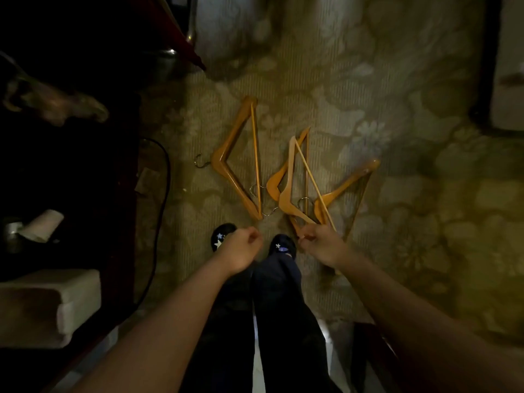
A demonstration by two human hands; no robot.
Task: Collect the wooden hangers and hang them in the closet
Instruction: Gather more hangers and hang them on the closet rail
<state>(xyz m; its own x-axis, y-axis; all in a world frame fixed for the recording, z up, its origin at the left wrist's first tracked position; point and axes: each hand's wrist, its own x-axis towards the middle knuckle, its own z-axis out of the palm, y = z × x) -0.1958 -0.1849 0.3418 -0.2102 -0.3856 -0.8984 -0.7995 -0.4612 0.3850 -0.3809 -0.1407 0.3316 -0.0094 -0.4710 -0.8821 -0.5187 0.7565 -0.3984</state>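
Note:
Several wooden hangers lie on the patterned carpet in front of my feet. The leftmost hanger (237, 157) lies apart, its metal hook pointing left. A second hanger (286, 168) lies in the middle, and another hanger (347, 185) lies at the right. My right hand (320, 245) is shut on the lower end of a lighter hanger (289, 182) that crosses over the middle ones. My left hand (241, 248) hovers above my left slipper with its fingers curled in, holding nothing.
A dark cable (161, 211) runs along the carpet at the left beside dark furniture. A pale cushioned block (48, 304) sits at the lower left. My slippers (283, 246) stand just below the hangers. A dark frame (485, 66) rises at the right.

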